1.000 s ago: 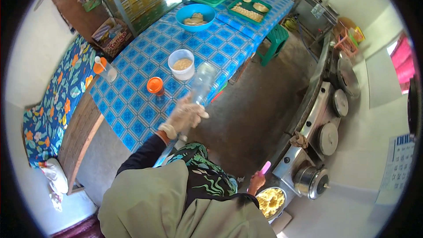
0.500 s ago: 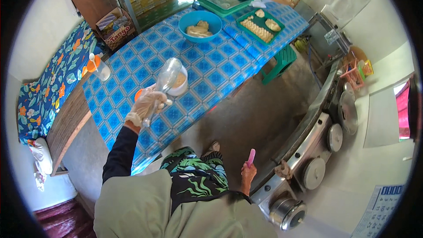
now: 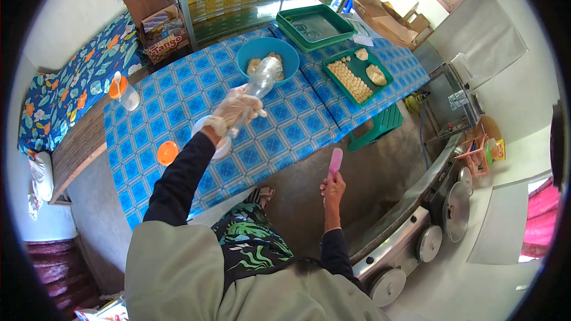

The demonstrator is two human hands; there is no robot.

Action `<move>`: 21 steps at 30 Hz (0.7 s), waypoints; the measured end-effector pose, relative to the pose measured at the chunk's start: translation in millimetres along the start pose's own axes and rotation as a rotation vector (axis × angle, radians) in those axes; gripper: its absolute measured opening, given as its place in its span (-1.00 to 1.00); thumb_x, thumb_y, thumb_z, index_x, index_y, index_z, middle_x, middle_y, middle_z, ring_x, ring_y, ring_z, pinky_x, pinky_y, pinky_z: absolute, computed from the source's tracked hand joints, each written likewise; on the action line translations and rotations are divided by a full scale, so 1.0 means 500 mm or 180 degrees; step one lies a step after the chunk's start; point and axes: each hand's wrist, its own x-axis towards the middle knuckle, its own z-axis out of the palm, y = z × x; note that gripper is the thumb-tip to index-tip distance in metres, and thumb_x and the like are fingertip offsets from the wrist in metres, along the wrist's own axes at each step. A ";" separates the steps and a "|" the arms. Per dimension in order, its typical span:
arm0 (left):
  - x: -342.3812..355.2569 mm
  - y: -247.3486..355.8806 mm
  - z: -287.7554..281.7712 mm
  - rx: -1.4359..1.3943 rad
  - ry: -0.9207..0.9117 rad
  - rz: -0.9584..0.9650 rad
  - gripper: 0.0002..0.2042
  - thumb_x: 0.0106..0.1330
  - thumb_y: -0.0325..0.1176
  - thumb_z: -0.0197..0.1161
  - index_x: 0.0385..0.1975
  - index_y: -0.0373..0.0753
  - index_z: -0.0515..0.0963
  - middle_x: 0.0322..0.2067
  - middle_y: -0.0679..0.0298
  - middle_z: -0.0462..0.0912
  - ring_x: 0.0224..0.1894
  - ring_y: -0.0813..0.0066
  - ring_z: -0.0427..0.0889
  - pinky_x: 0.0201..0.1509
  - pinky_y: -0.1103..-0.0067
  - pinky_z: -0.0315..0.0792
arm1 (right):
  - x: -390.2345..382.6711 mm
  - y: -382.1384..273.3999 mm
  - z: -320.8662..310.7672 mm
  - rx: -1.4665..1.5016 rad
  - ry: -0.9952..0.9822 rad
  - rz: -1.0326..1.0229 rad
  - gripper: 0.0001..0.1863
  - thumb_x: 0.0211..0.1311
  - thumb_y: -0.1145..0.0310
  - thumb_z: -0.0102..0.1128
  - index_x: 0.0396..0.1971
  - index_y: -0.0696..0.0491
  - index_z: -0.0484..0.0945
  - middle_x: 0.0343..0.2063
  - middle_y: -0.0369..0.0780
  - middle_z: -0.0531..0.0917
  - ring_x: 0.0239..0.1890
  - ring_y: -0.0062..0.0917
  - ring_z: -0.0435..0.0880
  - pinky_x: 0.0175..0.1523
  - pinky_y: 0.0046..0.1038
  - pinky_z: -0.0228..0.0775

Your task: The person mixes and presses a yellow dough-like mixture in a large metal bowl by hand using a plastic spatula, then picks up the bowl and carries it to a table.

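Observation:
My left hand [image 3: 239, 109], in a thin transparent glove, is wrapped round a transparent bottle [image 3: 265, 77]. The bottle's wide end reaches over the near rim of a blue bowl [image 3: 291, 53] holding pale dough [image 3: 254, 65]. Beneath my left wrist, a white tub [image 3: 222, 152] is mostly hidden on the table. An orange lid [image 3: 168, 153] lies to its left. My right hand [image 3: 333, 188], ungloved, grips a pink flat-bladed spatula [image 3: 336, 160] upright, beyond the table's front edge.
The table wears a blue checked cloth [image 3: 285, 125]. At its far right, a green tray [image 3: 380, 87] holds rows of small dough pieces and two larger lumps; stacked green trays [image 3: 315, 44] stand behind. An orange-topped container [image 3: 126, 94] is at left. A green stool [image 3: 380, 125] and stove [image 3: 404, 232] are right.
My left hand has carried the bottle from above the white tub forward and right to the bowl. My right hand has risen forward with the spatula. The view has shifted.

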 end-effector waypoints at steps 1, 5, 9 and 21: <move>0.056 -0.020 -0.030 0.0024 0.0011 0.0002 -0.46 0.04 -0.55 0.15 0.08 -0.41 0.20 -0.54 0.22 0.52 -0.68 0.68 0.52 -0.77 0.78 0.33 | 0.010 -0.034 0.028 0.0593 -0.0143 0.0268 -0.84 0.18 0.42 0.04 -0.26 0.12 0.47 -0.68 -0.32 0.44 -0.78 -0.72 0.39 -0.75 -0.66 0.17; 0.267 -0.066 -0.091 0.0738 0.0447 0.0263 -0.53 -0.07 -0.55 0.19 -0.07 -0.46 0.29 -0.55 0.19 0.51 -0.62 0.55 0.56 -0.75 0.67 0.36 | 0.085 -0.077 0.075 0.0646 -0.0507 0.0349 -0.78 0.21 0.41 0.05 -0.15 0.12 0.45 -0.66 -0.33 0.45 -0.76 -0.73 0.41 -0.75 -0.69 0.17; 0.367 -0.059 -0.076 0.1282 0.0397 -0.0272 -0.61 -0.09 -0.52 0.20 -0.20 -0.49 0.37 -0.58 0.18 0.50 -0.56 0.46 0.57 -0.68 0.59 0.44 | 0.144 -0.118 0.095 0.0639 -0.0677 0.0440 -0.74 0.16 0.47 -0.01 -0.14 0.16 0.47 -0.67 -0.33 0.45 -0.73 -0.72 0.44 -0.74 -0.66 0.17; 0.306 -0.035 -0.177 0.1441 0.0072 -0.0358 -0.54 0.26 -0.18 0.14 0.05 -0.37 0.32 -0.42 0.30 0.53 -0.53 0.61 0.56 -0.56 0.67 0.51 | 0.331 -0.346 0.417 0.1167 -0.1523 -0.0077 -0.42 0.02 0.58 -0.03 0.15 0.16 0.20 -0.56 -0.14 0.51 -0.70 -0.51 0.55 -0.74 -0.54 0.36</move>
